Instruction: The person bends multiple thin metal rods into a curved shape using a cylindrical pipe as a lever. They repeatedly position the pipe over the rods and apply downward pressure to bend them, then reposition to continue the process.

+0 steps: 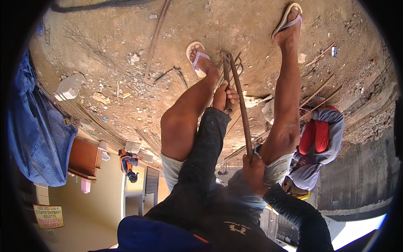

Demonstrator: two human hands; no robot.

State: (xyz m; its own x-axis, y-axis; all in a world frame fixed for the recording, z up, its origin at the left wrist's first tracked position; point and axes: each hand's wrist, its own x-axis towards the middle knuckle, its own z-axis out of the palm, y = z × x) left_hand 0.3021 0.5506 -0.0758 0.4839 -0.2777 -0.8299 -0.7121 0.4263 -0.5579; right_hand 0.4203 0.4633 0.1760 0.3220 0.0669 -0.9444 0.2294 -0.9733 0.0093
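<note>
My left hand is closed around one arm of a rusty two-armed metal tool, just above that arm's hollow pipe end. The tool's longer arm slants down to my right hand, whose fingers wrap its end near my right thigh. The two arms meet at a head on the dirt between my sandalled feet. Beside that head lie bent thin metal rods, partly hidden by the tool. On the ground left of my left foot is a dark-handled cutter, its handles spread.
A person in grey and red crouches close on my right by several long rods. More rods lie at left, near a white container and a blue tarp. Another person is farther off. Rubble covers the dirt.
</note>
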